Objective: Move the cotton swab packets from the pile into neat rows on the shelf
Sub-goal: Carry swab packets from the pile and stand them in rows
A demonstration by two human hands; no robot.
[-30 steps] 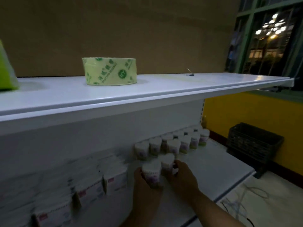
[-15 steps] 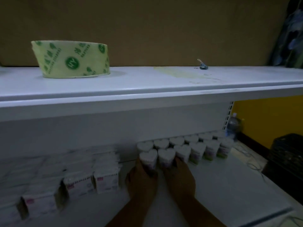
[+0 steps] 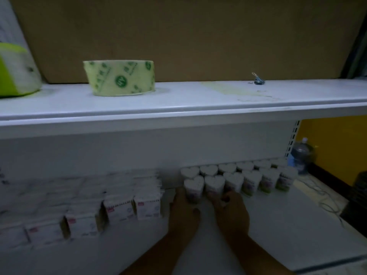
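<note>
Our left grip (image 3: 184, 214) wraps the end packet (image 3: 193, 186), fingers on its far side from the right grip (image 3: 232, 213) and thumb low at its front. The right grip's fingers (image 3: 217, 198) are bent against the base of the second packet (image 3: 214, 183); whether they pinch it or only press it, we cannot tell in this dim view. Both heart-topped packets stand upright at the near end of the front row (image 3: 250, 181), just ahead of our knuckles, with the back row (image 3: 226, 167) directly beyond them.

We judge the step to be seating these two in line. To do it well, we slide them forward together until they touch the back row, nudge them toward the right grip's side so no gap is left, and let go low so neither one tips.

Outward of the left grip, the flat boxes (image 3: 148, 207) stand close by, so there is little room on that side. Behind both wrists the shelf (image 3: 278, 225) is bare, which is our way out. The upper shelf (image 3: 178, 104) overhangs above the grips, so we draw back rather than up. The pile is not in view.
</note>
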